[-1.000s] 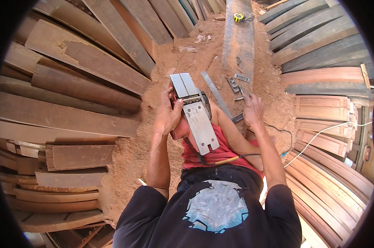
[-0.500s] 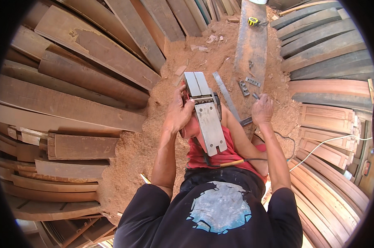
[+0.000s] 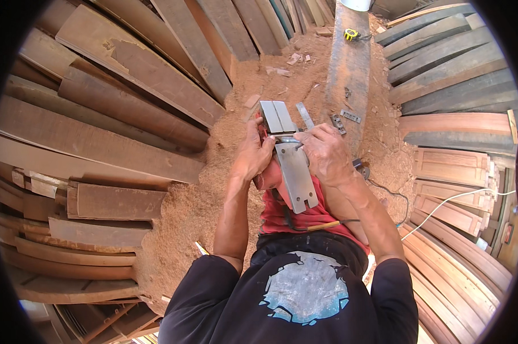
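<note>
An electric hand planer (image 3: 293,178) rests upside down on my lap, its silver sole facing up and its red body below. My left hand (image 3: 251,156) is wrapped round its left side, with the thumb near the cutter slot. My right hand (image 3: 330,153) pinches a small grey metal tool (image 3: 289,140) against the cutter area; its exact kind is mostly hidden by the fingers. Just beyond lies a flat metal strip (image 3: 305,116), partly covered by the planer and my hand. A slotted metal piece (image 3: 338,124) and a small metal plate (image 3: 350,116) lie on the plank.
A long plank (image 3: 349,71) runs ahead over sawdust (image 3: 184,221), bearing a yellow tape measure (image 3: 350,35) and a white container (image 3: 356,4). Boards (image 3: 98,143) are stacked at left, more timber (image 3: 454,86) at right. A black cable (image 3: 407,202) and a white cord (image 3: 442,202) trail at right.
My right hand has moved left and inward from beside the plank to the planer's cutter, bringing the small metal tool. The left hand keeps its hold; the planer has shifted slightly.
</note>
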